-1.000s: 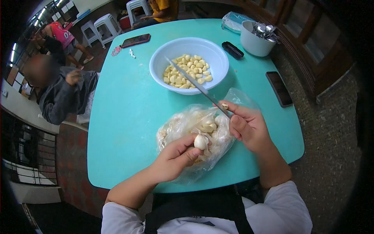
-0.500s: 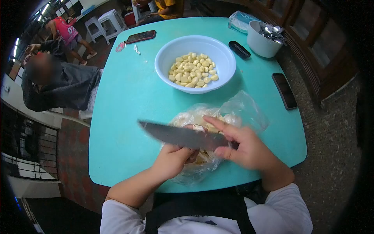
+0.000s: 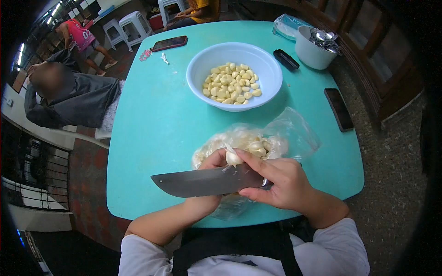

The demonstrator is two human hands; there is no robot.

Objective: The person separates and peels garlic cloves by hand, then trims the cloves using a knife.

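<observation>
My right hand [image 3: 286, 183] is closed around the handle of a broad knife [image 3: 195, 182], its blade pointing left. An unpeeled garlic clove [image 3: 233, 158] with a papery tip stands just above the blade, held by my left hand [image 3: 213, 161], which is partly hidden behind the knife. My right index finger touches the clove too. Under both hands lies a clear plastic bag [image 3: 294, 129] with more unpeeled garlic [image 3: 255, 145] in it. Farther back, a pale blue basin [image 3: 197, 64] holds many peeled cloves [image 3: 232, 85].
On the turquoise table [image 3: 147, 138] are a phone [image 3: 339, 109] at right, another phone [image 3: 169, 43] at back left, a black case [image 3: 286, 60], and a white tub [image 3: 313, 53] of metal utensils. A seated person [image 3: 87, 99] is at the left; others are farther behind.
The blade has dropped lower and swung more level. My right hand has moved closer to my left, its index finger now on the clove, which shows clearly above the blade.
</observation>
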